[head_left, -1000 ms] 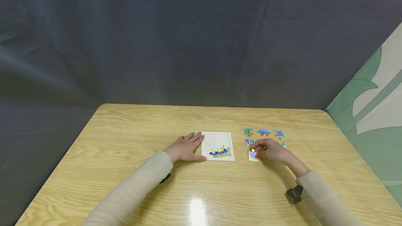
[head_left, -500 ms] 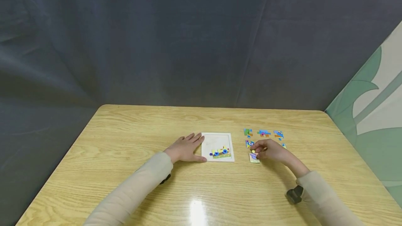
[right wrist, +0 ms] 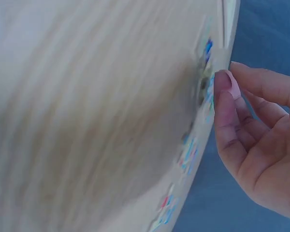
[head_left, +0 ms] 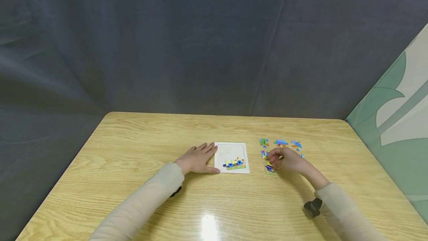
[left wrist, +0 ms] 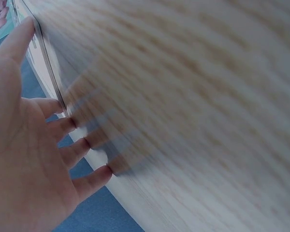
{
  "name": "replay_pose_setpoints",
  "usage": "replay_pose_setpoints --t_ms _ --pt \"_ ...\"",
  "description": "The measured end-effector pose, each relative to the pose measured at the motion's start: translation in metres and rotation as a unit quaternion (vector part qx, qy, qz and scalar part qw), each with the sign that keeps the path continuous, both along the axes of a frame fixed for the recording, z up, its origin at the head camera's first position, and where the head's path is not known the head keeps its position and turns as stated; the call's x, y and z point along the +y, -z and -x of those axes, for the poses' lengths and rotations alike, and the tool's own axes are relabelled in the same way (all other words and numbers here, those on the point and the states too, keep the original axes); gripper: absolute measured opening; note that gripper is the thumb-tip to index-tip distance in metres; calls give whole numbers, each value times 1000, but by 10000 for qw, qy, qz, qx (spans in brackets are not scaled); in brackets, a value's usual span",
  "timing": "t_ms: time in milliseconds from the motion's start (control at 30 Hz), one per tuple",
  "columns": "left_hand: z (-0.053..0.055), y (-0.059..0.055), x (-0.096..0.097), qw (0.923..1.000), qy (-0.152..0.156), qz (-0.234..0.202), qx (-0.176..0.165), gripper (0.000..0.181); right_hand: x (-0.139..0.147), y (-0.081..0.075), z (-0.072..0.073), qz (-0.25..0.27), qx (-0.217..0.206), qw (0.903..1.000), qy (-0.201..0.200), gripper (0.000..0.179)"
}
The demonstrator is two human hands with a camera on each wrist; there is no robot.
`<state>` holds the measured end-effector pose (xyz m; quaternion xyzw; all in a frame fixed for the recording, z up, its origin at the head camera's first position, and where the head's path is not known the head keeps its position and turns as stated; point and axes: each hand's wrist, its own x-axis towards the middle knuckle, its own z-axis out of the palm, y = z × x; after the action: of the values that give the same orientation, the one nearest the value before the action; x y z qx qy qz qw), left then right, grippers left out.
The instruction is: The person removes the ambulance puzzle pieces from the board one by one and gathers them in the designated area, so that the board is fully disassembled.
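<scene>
My left hand [head_left: 198, 159] lies spread beside the white square puzzle tray [head_left: 230, 143], its thumb and fingertips at the tray's left edge. Joined jigsaw pieces [head_left: 236, 164] with a yellow train and blue wheels lie along the lower right inside the tray. In the left wrist view, the left fingers [left wrist: 92, 183] stretch out over the wood. To the tray's right, my right hand [head_left: 285, 160] pinches a jigsaw piece [head_left: 270, 171] in blue, yellow and green at its upper right corner. In the right wrist view, curled fingers [right wrist: 227, 111] partly cover this piece.
Several loose jigsaw pieces [head_left: 281, 143] lie in rows behind and beside the right hand, which hides part of them. A wooden table [head_left: 160, 129] carries everything. Dark cloth [head_left: 200, 47] hangs behind it, and a green-and-white patterned panel [head_left: 391, 122] stands at right.
The pinched piece has changed its tilt: its pale glare is gone and dark blue shows. The right fingers shifted slightly; the left hand and tray stayed put.
</scene>
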<state>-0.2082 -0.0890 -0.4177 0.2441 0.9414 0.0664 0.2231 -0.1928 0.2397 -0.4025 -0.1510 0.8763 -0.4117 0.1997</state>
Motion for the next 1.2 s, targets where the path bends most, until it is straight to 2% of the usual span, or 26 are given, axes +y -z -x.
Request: replay_pose_setpoints --t_ms 200,467,567,767,967,1200 --pt "0 0 1 10000 -6 59 6 89 -18 -6 5 -280 564 9978 -198 23" --pt "-2 -3 1 9999 20 111 31 88 -54 -13 9 -27 576 9978 -313 25" --pt "-2 -4 2 9999 -8 125 44 88 -67 -11 11 24 677 9969 -402 23" --pt "-1 -1 3 9998 -55 178 50 89 -86 -4 12 48 560 9974 -454 23" --pt "0 0 3 9998 -46 173 88 89 -101 4 11 -204 413 9981 -416 22" --pt "0 0 2 9999 -26 141 82 89 -109 8 11 -573 694 9940 -627 24"
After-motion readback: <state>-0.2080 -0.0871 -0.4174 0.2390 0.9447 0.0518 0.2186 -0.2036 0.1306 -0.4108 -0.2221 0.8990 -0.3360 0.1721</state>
